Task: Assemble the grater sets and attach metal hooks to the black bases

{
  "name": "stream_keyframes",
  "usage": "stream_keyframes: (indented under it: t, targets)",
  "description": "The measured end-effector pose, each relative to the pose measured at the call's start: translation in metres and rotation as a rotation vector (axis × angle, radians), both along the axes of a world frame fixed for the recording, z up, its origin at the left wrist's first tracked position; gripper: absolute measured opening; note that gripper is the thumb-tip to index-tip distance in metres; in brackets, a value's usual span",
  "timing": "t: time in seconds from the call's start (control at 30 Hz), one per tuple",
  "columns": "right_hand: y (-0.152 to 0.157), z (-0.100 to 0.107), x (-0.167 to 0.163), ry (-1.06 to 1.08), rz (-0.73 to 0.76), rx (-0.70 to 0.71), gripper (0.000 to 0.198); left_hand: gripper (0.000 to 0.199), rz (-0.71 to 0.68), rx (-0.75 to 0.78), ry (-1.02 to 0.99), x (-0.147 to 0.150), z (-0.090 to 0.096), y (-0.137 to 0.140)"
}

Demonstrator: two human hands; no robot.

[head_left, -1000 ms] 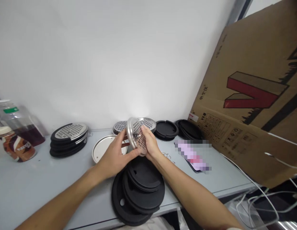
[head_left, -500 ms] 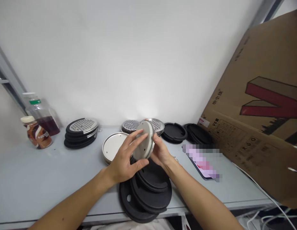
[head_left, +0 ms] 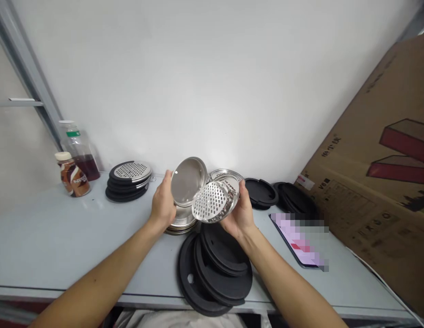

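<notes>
In my left hand (head_left: 163, 200) is a plain round metal dish (head_left: 188, 181), gripped by its left edge and tilted toward me. My right hand (head_left: 241, 210) is closed round the right side of a round perforated grater disc (head_left: 209, 201), with another shiny disc behind it. Their inner edges overlap or nearly meet. Below my left hand lies a stack of round metal dishes (head_left: 181, 223). Several round black holders (head_left: 225, 284) are piled at the front edge, under my right wrist. Behind the held pieces, more metal discs (head_left: 219, 173) are partly hidden.
Black-rimmed graters (head_left: 130, 182) are stacked at the left, near a brown bottle (head_left: 73, 175) and a clear bottle with dark liquid (head_left: 87, 164). Further black holders (head_left: 261, 192) lie at the back right. A phone (head_left: 301, 246) and a large cardboard box (head_left: 379, 182) are on the right.
The pale, closely stacked pieces between my hands are now apart: the plain dish is in my left hand, the grater disc in my right. The view has shifted slightly.
</notes>
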State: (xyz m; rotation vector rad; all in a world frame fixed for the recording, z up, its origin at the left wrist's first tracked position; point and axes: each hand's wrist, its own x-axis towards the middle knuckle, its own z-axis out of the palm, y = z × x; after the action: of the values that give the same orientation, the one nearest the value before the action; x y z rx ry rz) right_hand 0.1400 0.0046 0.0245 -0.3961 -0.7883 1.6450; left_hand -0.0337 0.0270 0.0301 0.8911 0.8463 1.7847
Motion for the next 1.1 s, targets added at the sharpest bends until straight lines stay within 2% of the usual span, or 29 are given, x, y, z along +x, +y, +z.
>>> stream_keyframes:
  t: [0.07,0.13,0.2,0.27,0.37,0.53,0.73,0.83,0.87,0.97,1.03,1.1]
  targets:
    - [0.004,-0.001,0.003,0.028,0.05,-0.056,0.06,0.046,-0.085,-0.124,-0.125,-0.009,0.001,0.016]
    - [0.007,-0.002,0.008,0.056,0.083,-0.099,0.066,0.045,-0.139,-0.175,-0.086,-0.018,0.001,0.028]
    - [0.009,-0.001,0.013,0.093,0.09,-0.102,0.068,0.032,-0.088,-0.204,0.008,-0.028,0.001,0.037]
    - [0.011,0.001,0.019,0.134,0.057,-0.072,0.066,0.033,0.003,-0.214,0.089,-0.038,0.0,0.042]
    - [0.015,0.004,0.03,0.177,-0.017,-0.044,0.062,0.042,0.064,-0.206,0.229,-0.053,0.001,0.046]
    - [0.026,0.005,0.05,0.198,-0.098,-0.077,0.059,0.023,0.029,-0.146,0.577,-0.071,-0.001,0.049]
    - [0.034,0.004,0.061,0.182,-0.149,-0.163,0.056,0.017,0.068,-0.032,0.879,-0.071,-0.025,0.052]
    - [0.035,0.004,0.06,0.165,-0.159,-0.208,0.061,0.011,0.101,0.015,0.974,-0.064,-0.029,0.049]
    - [0.034,0.004,0.059,0.158,-0.15,-0.213,0.062,0.008,0.129,0.035,0.99,-0.06,-0.026,0.046]
    - [0.029,0.006,0.047,0.138,-0.087,-0.226,0.061,0.042,0.153,0.212,1.093,-0.042,-0.012,0.025]
    - [0.024,0.007,0.035,0.128,-0.025,-0.242,0.057,0.059,0.019,0.451,1.26,-0.027,-0.002,0.005]
    - [0.017,0.005,0.022,0.111,0.052,-0.252,0.053,0.063,-0.155,0.659,1.383,-0.015,0.003,-0.012]
